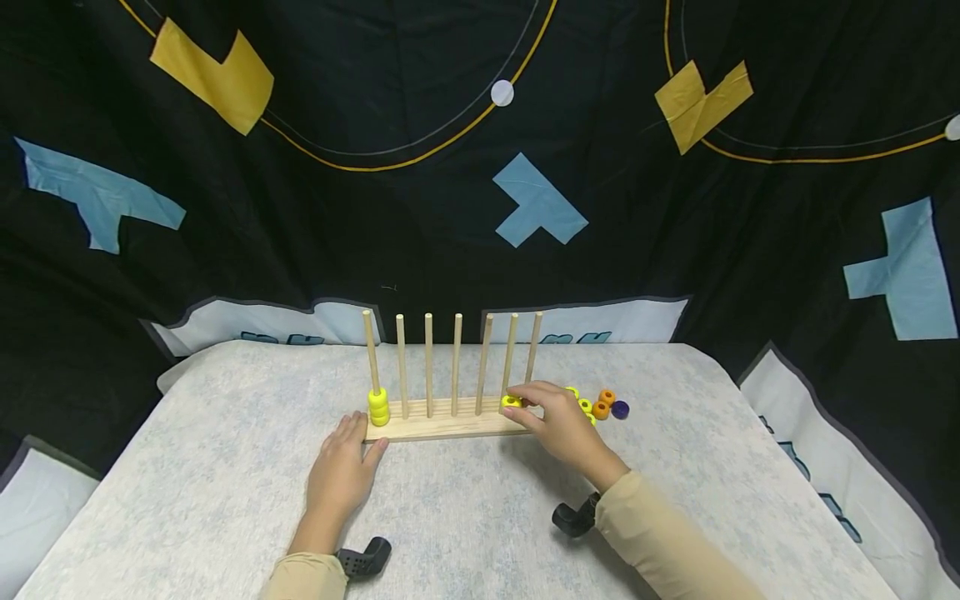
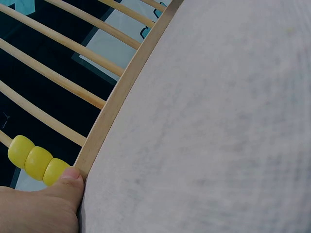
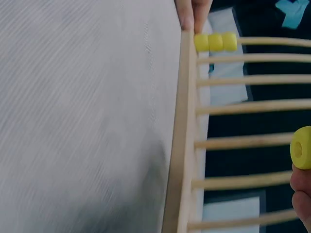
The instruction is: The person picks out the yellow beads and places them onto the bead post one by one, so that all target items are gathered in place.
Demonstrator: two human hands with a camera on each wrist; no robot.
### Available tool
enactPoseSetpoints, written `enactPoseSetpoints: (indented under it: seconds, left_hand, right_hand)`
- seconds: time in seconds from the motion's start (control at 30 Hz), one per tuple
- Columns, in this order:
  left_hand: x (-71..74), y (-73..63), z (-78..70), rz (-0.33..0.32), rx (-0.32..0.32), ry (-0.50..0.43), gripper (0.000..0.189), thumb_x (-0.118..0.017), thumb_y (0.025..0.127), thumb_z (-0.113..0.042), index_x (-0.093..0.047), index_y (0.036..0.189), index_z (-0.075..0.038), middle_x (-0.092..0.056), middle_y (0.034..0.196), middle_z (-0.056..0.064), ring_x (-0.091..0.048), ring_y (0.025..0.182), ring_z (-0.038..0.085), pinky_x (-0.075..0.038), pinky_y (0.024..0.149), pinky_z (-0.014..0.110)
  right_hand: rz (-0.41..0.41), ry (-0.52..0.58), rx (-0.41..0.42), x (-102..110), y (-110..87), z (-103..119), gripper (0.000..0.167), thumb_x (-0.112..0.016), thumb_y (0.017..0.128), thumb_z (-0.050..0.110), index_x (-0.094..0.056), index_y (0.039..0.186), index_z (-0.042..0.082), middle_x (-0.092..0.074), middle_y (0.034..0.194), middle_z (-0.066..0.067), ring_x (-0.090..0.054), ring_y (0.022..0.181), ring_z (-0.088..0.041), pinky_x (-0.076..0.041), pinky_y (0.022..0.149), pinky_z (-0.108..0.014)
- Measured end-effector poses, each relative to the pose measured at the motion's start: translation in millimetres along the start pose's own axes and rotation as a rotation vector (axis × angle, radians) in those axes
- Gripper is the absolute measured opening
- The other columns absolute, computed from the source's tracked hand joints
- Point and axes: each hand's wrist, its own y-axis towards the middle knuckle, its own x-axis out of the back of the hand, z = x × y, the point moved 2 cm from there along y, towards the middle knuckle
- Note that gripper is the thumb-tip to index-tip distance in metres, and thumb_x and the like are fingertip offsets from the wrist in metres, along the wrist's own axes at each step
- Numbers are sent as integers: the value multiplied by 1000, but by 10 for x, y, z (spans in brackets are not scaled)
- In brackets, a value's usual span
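A wooden peg stand with several upright pegs spans the middle of the table. Three yellow beads are stacked on its leftmost peg. My left hand rests at the stand's left end, fingers stretched along the side and thumb against the front corner, just below those beads. My right hand pinches another yellow bead between thumb and fingers near the right-hand pegs. In the right wrist view this bead shows its hole and is off the pegs.
Several loose yellow beads lie to the right of the stand, partly hidden by my right hand. Beside them are orange beads and a dark purple bead. A black decorated cloth hangs behind the pale table.
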Motion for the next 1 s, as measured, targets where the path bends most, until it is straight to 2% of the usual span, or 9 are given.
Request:
enactPoseSetpoints:
  seconds: [0.37,0.43,0.63,0.83,1.0]
  left_hand:
    - [-2,2,10,5,4,-5,66,-53,103,-37,-35,150,5,-34,157,24,-28,149,41,-20,124,54]
    - [-1,3,9,5,3,-6,66,-53,103,-37,-35,150,6,-34,157,24,-28,149,41,-20,124,54]
    - [-7,8,2,2,1,0,66,-53,102,-37,-35,150,5,-34,157,23,-28,149,41,-21,124,54]
    - [-9,7,0,-3,2,5,67,-54,102,-37,-35,150,6,-35,157,24,-29,148,41,-21,124,54]
    - [-9,3,7,-4,1,3,66,-54,102,-37,-36,149,6,-35,157,24,-29,148,41,-21,124,54]
  right_hand:
    - [42,83,107,-187,187,358,36,-75,89,26,-71,122,12,-73,121,-2,-67,114,-17,-57,98,-35]
    - [40,105,124,-211,220,416,36,-75,89,25,-71,122,12,-72,121,-1,-67,114,-15,-58,97,-33]
    - [21,140,155,-240,321,581,35,-74,90,26,-71,122,13,-73,119,-1,-68,101,-11,-62,83,-33]
    - [0,127,168,-209,464,735,37,-75,89,28,-71,122,12,-73,120,-1,-69,108,-11,-59,91,-25]
    - [-41,145,211,-157,606,837,37,-76,89,22,-70,122,7,-73,119,-5,-71,104,-14,-60,90,-26]
